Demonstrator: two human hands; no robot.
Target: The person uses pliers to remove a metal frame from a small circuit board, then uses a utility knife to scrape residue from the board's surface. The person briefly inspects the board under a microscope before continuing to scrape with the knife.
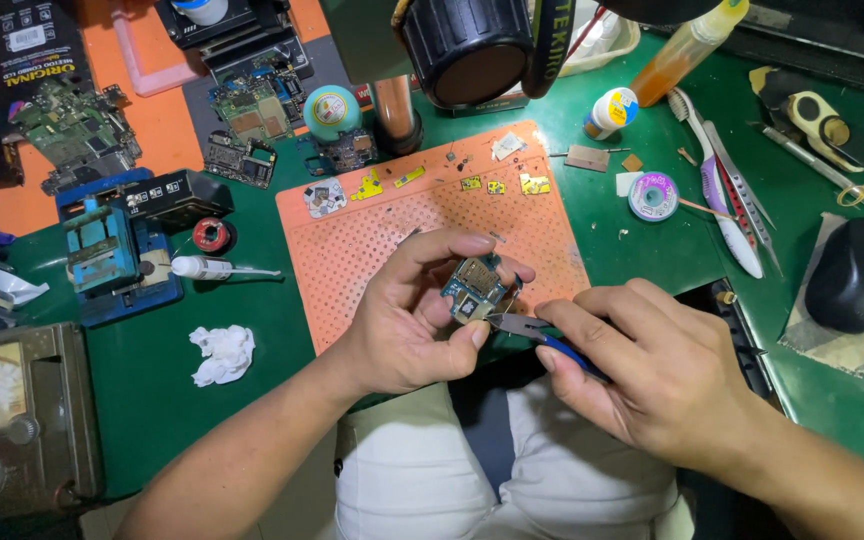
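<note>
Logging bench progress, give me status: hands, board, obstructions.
Left hand pinching small circuit board. Right hand gripping blue-handled tweezers, tips at board edge. Nothing between them.

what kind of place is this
Most likely an electronics repair bench: the left hand holds a small circuit board, the right hand works tweezers on it, over an orange perforated mat.

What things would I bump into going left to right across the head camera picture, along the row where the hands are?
Crumpled tissue → left hand → small circuit board → tweezers → right hand → black mouse.
</note>
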